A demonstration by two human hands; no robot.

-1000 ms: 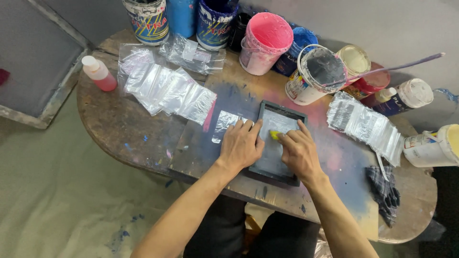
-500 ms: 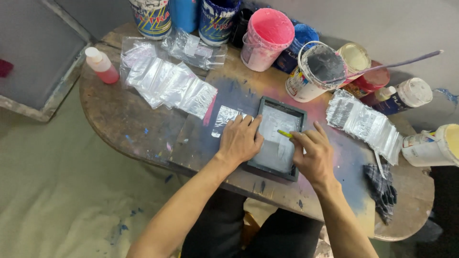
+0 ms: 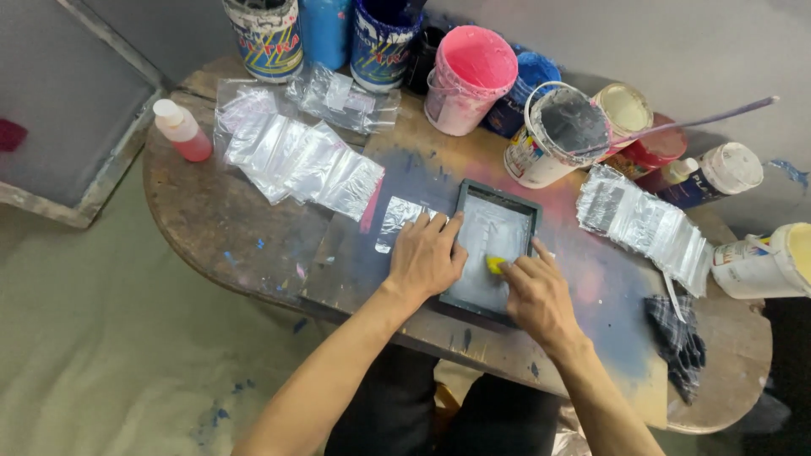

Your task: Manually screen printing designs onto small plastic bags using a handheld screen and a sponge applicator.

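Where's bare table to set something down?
Bare wood lies along the table's near left edge, between the pink squeeze bottle and the left hand. The back is crowded with paint buckets; plastic bags fill the left middle.

Right hand (image 3: 541,295) lower on the frame (image 3: 492,249).

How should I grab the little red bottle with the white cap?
Probably around its red body, just below the white cap. The red bottle stands apart at the table's left end, so come from the open left side, away from the plastic bags.
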